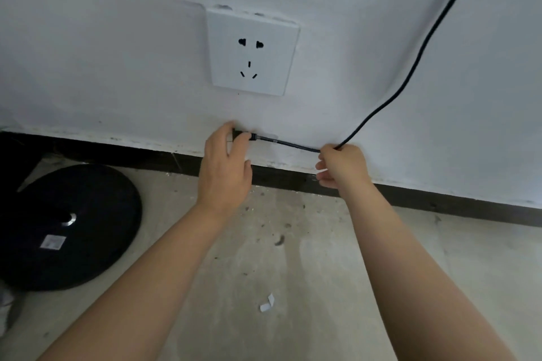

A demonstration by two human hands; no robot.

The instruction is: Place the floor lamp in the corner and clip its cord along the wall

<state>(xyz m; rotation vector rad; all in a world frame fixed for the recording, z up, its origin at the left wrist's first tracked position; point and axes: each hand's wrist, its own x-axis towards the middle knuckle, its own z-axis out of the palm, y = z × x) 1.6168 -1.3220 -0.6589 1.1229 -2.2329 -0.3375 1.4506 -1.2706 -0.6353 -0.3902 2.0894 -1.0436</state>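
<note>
A black cord [410, 73] comes down the white wall from the top right and runs level just above the dark skirting. My right hand [341, 165] pinches the cord where it bends. My left hand [225, 168] grips the cord's black plug end [245, 135] against the wall. Between the hands a small clear clip [274, 141] sits over the cord on the wall. The lamp's round black base [67, 226] lies on the floor at the left; its pole is out of view.
A white wall socket [252, 53] sits right above my left hand. A dark skirting board [440, 202] lines the wall's foot. A scrap of white backing paper [267, 303] lies on the stained concrete floor.
</note>
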